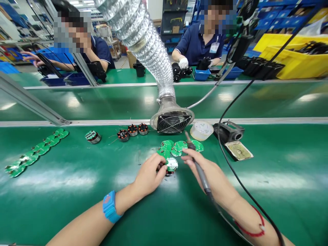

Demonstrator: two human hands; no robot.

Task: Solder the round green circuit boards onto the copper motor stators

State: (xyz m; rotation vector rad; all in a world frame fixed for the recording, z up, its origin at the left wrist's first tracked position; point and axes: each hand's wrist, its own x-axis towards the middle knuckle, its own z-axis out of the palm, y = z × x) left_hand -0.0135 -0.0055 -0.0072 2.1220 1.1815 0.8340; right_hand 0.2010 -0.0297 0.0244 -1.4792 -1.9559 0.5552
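Note:
My left hand (151, 172), with a blue band on its wrist, has its fingers closed round a motor stator (169, 173) topped by a round circuit board (172, 164). The stator is mostly hidden under the board and fingers. To the right, my right hand (202, 169) holds a soldering iron (200, 171) whose tip points up and away. Just beyond both hands lie several overlapping green circuit boards (180, 146). A red string bracelet is on my right forearm.
A fume extractor (172, 123) hangs beyond the boards. Right of it are a solder roll (202, 130), an iron stand (230, 132) and a sponge tray (239, 150). Stators (132, 130) and a row of boards (41, 149) lie left. A black cable crosses at right. Two people sit opposite.

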